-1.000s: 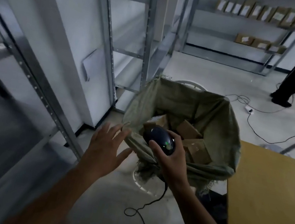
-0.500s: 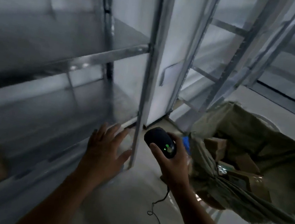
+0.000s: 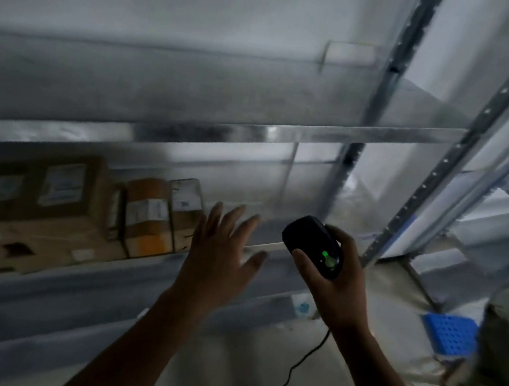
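My right hand [image 3: 336, 287] grips a black handheld scanner [image 3: 313, 245] with a green light on its top; a thin black cable [image 3: 301, 366] hangs from it toward the floor. My left hand [image 3: 223, 253] is held up with fingers spread and holds nothing, just right of the cardboard boxes [image 3: 148, 215] that stand on a low metal shelf [image 3: 271, 246]. The left hand's fingertips reach toward the shelf edge without touching a box. The view is blurred.
A grey metal rack fills the view, with a bare upper shelf [image 3: 257, 129] and perforated uprights [image 3: 432, 189]. More flat brown parcels [image 3: 19, 241] lie at the left. A green sack [image 3: 500, 368] and a blue perforated crate [image 3: 448, 333] sit at the right on the concrete floor.
The view has swung left from the green sack to the rack, so the shelved boxes now show. Both hands kept their pose; the right still holds the scanner.
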A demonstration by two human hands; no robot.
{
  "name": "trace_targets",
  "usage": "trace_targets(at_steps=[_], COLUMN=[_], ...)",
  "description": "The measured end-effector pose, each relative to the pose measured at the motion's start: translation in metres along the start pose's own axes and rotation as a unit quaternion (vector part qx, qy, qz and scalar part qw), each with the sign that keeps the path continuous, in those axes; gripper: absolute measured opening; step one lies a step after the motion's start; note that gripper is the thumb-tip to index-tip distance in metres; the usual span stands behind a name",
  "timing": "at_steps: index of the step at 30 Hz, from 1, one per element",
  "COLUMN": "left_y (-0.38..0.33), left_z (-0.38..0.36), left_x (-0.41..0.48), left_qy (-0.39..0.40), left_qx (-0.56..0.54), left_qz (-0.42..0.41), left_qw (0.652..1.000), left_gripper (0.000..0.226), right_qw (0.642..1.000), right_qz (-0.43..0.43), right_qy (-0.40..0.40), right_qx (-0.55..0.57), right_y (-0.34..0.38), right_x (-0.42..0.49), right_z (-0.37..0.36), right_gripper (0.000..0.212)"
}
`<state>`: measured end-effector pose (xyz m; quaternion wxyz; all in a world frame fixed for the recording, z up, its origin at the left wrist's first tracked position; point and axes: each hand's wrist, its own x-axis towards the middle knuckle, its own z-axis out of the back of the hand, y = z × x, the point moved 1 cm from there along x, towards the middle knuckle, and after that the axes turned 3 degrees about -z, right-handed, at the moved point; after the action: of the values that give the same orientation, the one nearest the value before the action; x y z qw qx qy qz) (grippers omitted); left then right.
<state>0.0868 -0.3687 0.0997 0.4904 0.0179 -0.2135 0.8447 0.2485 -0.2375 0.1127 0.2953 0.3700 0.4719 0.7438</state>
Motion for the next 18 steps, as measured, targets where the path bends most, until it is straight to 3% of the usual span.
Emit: trace_targets(at_steps=[12,18], left_y=[0.119,0.171], left_z=[0.061,0.080], left_x=[-0.094,-0.126], left_qy=[-0.089,-0.121], left_qx=[-0.003,0.021], left_qz=[0.184,0.283], left_qw=[0.979,0.951], left_gripper=[0.078,0.087], right_qw=[0.978,0.962], right_qz=[0.048,0.044], right_qy=[0.197,0.257], right_qx=[0.043,0.087], right_y=[0.033,0.039], right_x=[-0.012,-0.005], right_z=[-0.142,-0.213], right_gripper=[0.064,0.053])
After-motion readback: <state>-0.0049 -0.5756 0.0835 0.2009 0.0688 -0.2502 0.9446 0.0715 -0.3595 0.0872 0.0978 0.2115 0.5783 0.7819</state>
